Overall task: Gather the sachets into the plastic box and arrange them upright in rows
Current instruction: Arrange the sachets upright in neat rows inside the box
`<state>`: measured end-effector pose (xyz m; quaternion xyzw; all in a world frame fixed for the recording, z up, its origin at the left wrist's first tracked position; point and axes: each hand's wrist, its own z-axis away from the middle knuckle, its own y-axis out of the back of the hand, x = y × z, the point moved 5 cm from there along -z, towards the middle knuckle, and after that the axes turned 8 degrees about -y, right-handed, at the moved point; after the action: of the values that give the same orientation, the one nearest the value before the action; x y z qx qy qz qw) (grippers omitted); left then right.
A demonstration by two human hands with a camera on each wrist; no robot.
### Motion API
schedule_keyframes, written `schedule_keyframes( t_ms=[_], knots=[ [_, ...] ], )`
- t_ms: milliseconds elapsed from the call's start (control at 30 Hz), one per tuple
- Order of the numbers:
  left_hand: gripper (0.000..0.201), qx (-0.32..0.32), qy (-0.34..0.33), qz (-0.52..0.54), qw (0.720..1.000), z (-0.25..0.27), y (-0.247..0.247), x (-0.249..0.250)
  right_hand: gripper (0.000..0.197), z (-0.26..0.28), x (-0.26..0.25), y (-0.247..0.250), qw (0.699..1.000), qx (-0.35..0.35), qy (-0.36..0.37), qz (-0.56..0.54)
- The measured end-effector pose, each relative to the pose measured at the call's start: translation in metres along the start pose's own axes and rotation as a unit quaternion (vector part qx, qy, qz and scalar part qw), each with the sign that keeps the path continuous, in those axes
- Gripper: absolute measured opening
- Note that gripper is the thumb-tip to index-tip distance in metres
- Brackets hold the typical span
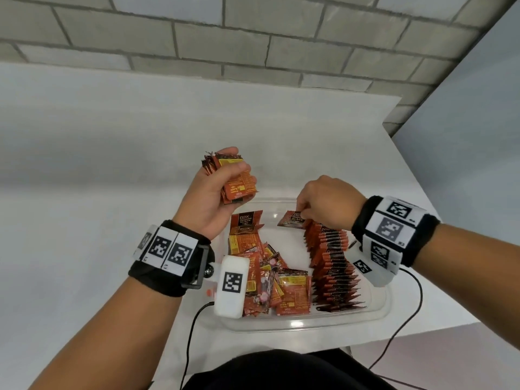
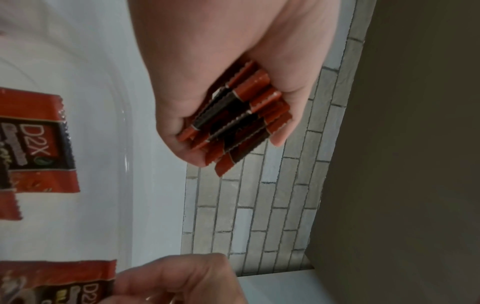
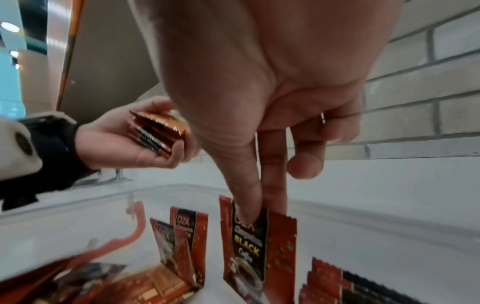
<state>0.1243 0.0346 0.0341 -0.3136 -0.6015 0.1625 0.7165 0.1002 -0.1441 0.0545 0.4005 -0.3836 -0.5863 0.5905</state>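
Note:
A clear plastic box (image 1: 295, 325) sits near the table's front edge. Along its right side stands an upright row of red-and-black sachets (image 1: 330, 257); a loose pile of sachets (image 1: 270, 280) lies on its left side. My left hand (image 1: 225, 178) is raised over the box's far left corner and grips a stack of sachets (image 1: 237, 182) (image 2: 233, 117) (image 3: 155, 131). My right hand (image 1: 312, 204) is at the far end of the row, pinching a single sachet (image 1: 291, 220) (image 3: 255, 246) by its top edge between thumb and finger (image 3: 249, 203).
The white table (image 1: 112, 164) runs left and back to a brick wall (image 1: 225, 38). Its right edge (image 1: 439, 209) is close to the box. Cables (image 1: 191, 333) hang from both wrist cameras at the front edge.

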Motion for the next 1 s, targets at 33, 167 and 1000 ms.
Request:
schedule_keyframes(
  t_ms=[33, 167, 1000],
  knots=[
    [0.034, 0.0, 0.002, 0.0, 1.0, 0.0, 0.0, 0.0, 0.019, -0.003, -0.002, -0.003, 1.0, -0.006, -0.001, 0.012],
    [0.032, 0.002, 0.01, 0.001, 1.0, -0.001, 0.003, 0.0, 0.019, -0.011, -0.008, -0.013, 0.998, -0.023, -0.008, 0.056],
    [0.024, 0.026, 0.053, 0.056, 0.997, -0.005, 0.005, -0.005, 0.032, -0.003, -0.024, -0.005, 0.961, 0.045, -0.016, 0.274]
  ],
)
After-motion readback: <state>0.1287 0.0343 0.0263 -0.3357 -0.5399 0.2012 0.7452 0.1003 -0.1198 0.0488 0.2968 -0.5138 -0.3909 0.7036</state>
